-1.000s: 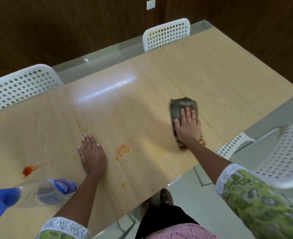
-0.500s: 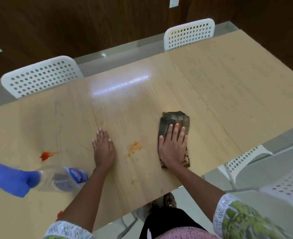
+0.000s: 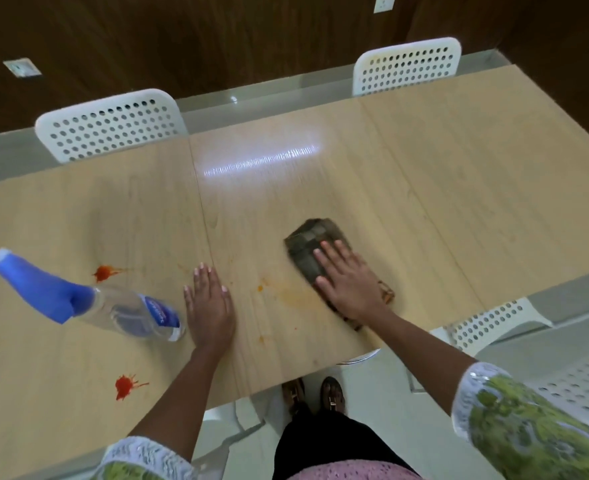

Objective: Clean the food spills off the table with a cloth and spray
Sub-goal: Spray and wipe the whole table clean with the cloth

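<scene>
There is a single view, worn on the person's head, looking steeply down and forward over the near edge of the table (image 3: 442, 174), which fills the middle of the frame. Both forearms reach in from the bottom, close to the lens. The person's feet show at bottom centre, chair backs (image 3: 111, 124) along the upper edge. Wide-angle bending curves the table's edges

Two white perforated chairs (image 3: 111, 124) (image 3: 407, 65) stand beyond the hands, a third white chair (image 3: 542, 358) stands at the right, before a dark wood wall (image 3: 217, 39).
</scene>
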